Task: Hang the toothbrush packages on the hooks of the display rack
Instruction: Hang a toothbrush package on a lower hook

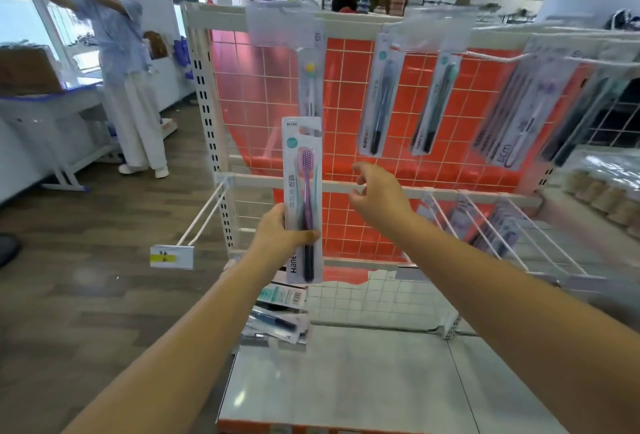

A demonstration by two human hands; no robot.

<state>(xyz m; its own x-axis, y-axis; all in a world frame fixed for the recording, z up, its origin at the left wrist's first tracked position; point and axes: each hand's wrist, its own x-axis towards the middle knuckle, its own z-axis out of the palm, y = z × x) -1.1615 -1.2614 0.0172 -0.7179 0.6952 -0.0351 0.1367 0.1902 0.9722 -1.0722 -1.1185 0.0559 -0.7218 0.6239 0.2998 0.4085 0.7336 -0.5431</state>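
Observation:
My left hand (282,232) holds a toothbrush package (302,170) upright in front of the display rack (207,94); it shows a purple brush with a dark handle. Just to its right, my right hand (375,193) hovers with fingers loosely apart, holding nothing. Several toothbrush packages (381,94) hang from the rack's top row of hooks. An empty white hook (204,217) with a yellow price tag juts out at the rack's lower left. More hooks (491,225) with packages stick out at the lower right. A loose pile of packages (277,316) lies on the base shelf.
The rack has a red grid back panel (346,87) and a grey base shelf (346,381). Another person (121,63) stands at a window to the left beside a white table (52,104). Jars (602,191) stand on a shelf at the far right.

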